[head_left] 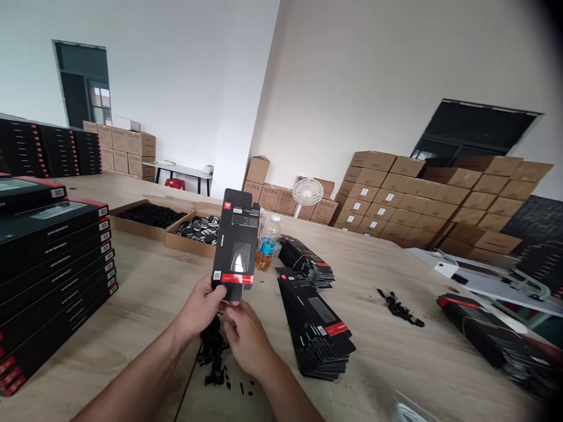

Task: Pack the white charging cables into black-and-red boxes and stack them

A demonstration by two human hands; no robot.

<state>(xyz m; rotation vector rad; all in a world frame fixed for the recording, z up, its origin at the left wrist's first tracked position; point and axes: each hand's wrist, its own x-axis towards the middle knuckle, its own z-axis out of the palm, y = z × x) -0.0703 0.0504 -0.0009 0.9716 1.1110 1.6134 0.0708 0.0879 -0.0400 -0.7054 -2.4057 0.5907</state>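
A black printed carton [230, 249] with a red band and a clear window is held upright, tilted slightly, above the table. My left hand [203, 308] is closed on its lower left corner, thumb across the front. Just below the bottom flap, my right hand [247, 335] has its fingers curled and pressed together; what sits between them is hidden. Small black scraps [214, 351] lie heaped on the table under both hands. To the right, a fanned stack of flat black cartons [314, 328] lies beside a banded bundle of cartons [303, 258].
Finished-looking black boxes [57, 258] are stacked high at left. Behind the carton stand a bottle [267, 243] and open trays of black parts [152, 217] and round pieces [200, 228]. More scraps [400, 308] and another banded bundle [488, 334] lie at right.
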